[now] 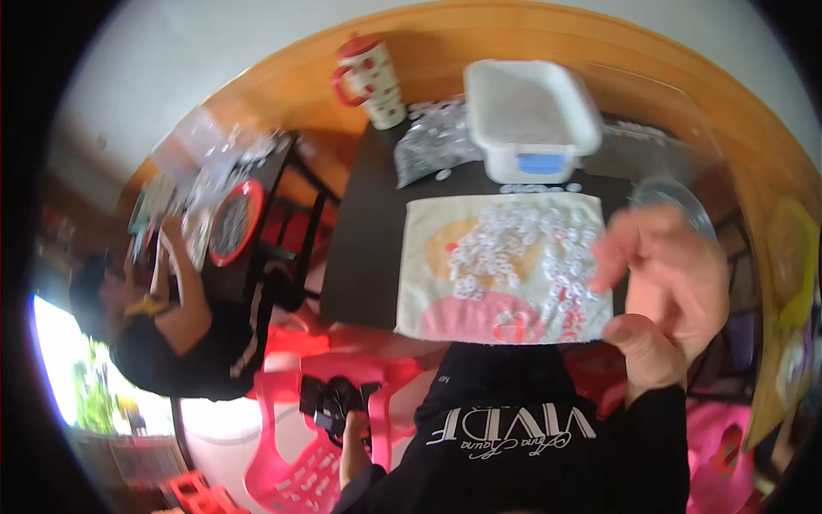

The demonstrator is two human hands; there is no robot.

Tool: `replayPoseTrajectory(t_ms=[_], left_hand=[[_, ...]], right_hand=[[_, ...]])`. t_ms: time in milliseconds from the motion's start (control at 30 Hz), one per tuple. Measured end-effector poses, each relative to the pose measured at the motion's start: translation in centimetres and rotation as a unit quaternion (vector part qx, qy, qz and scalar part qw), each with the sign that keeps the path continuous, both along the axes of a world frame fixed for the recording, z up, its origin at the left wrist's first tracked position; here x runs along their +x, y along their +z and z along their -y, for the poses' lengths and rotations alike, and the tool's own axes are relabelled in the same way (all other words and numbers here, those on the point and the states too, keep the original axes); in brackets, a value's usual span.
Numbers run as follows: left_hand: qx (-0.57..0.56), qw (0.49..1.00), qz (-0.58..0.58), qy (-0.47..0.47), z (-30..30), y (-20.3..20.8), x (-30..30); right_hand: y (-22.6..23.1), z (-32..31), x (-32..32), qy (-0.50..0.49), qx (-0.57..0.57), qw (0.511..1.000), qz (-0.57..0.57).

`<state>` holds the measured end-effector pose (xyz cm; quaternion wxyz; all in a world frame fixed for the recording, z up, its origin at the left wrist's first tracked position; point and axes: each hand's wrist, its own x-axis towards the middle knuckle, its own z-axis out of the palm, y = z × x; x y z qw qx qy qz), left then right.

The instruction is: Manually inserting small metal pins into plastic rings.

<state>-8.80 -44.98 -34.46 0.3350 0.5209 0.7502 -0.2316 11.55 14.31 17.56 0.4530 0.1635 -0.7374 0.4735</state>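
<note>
My right hand is raised over the right edge of a printed cloth, its fingers curved and apart from the thumb. Nothing shows between them, though motion blurs the fingertips. Many small white ring-shaped pieces lie scattered and heaped on the cloth. Low on the left, my left hand grips a black device with dark straps or cables, above a pink plastic chair. Most of its fingers are hidden by the device.
Behind the cloth on the dark table stand a white tub with a blue latch, a clear bag of pieces and a spotted mug. A clear round container is at the right. Another person sits left, near a red-rimmed tray.
</note>
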Motion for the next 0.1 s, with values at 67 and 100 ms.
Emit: replayPoseTrajectory(t_ms=[67, 100], left_hand=[[0.029, 0.999, -0.03, -0.002, 0.7, 0.3, 1.3], [0.054, 0.997, -0.051, 0.005, 0.0, 0.3, 0.8]], right_hand=[[3.1, -0.7, -0.5, -0.01, 0.079, 0.995, -0.059], [3.6, -0.5, -0.3, -0.034, 0.065, 0.991, -0.113]])
